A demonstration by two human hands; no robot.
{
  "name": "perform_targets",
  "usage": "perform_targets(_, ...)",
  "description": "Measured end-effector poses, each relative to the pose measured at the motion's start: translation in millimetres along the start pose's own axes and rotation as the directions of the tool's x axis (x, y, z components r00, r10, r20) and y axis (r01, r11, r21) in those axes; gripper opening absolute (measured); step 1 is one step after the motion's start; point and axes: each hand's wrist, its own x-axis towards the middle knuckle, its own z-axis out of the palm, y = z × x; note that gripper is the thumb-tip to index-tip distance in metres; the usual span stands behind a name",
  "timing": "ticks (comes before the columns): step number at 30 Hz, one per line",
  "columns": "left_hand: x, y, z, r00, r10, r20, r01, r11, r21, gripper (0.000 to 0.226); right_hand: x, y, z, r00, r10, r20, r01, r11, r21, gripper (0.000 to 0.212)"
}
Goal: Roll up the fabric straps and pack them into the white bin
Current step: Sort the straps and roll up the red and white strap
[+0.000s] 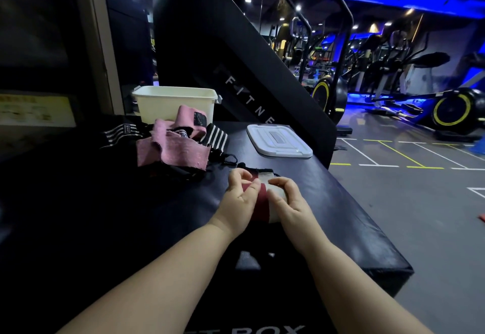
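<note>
Rolling red-and-white strap (262, 202) | left hand (240, 198), right hand (287, 201) each curled round it, pinching | keep turns tight, edges aligned

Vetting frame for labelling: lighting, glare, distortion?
Head view: dim, blue-tinted; black striped fabric straps barely separate from the black padded box; blue glare on the white plastic lid; wide-angle bending at edges; left hand, right hand and red-and-white fabric strap sharp.

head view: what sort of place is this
Most likely a gym: an exercise bike with a yellow-rimmed wheel, a tall black machine lettered FITNE, and a padded black box used as a worktop.
</note>
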Motion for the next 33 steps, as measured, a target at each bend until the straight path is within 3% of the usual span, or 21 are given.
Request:
perform_targets(4,-2.1,0.9,-0.9,0.999,-0.008,0.052,0.013,0.996,-0.085,0.021,3.5,-0.2,3.4,0.996,0.001,-0.086,-0.005,0.999,-0.046,0.01)
perform_targets(8,-4.9,-4.1,-2.0,0.988,0.048,0.146,-0.047,0.999,-0.011,0.039,7.8,0.7,0.3,0.99,0.09,-0.111,-0.085,0.995,0.05,0.009)
perform_targets(10,-6.1,-2.5,-1.9,0.988,0.066,0.141,-0.067,0.998,0.005,0.04,7.0,3.5,-0.9,0.99,0.109,-0.089,-0.102,0.992,0.077,0.007)
perform_targets(14,-3.8,-0.8,-1.6,0.996,0.051,0.072,-0.051,0.999,0.008,0.022,1.8,7.7,-3.3,0.998,0.058,-0.028,-0.055,0.994,0.093,0.028)
perform_targets(18,-0.4,-0.7,1.3,0.999,0.02,0.026,-0.02,1.0,-0.003,0.02,3.0,7.9,-1.4,0.998,0.057,-0.027,-0.055,0.997,0.055,0.033)
perform_targets(23,-1.8,-5.4,-0.4,0.994,0.041,0.105,-0.037,0.999,-0.039,0.043,6.6,4.8,1.5,0.991,0.109,-0.081,-0.099,0.988,0.116,0.031)
perform_targets(27,-0.4,-5.2,2.7,0.997,0.044,0.061,-0.045,0.999,0.019,0.016,3.8,5.9,1.6,0.991,0.102,-0.092,-0.092,0.99,0.105,0.021)
perform_targets(33,5.6,-7.1,4.6,0.999,-0.039,-0.032,0.041,0.998,0.043,0.015,0.9,2.2,2.9,0.994,0.069,-0.079,-0.068,0.998,0.012,0.024)
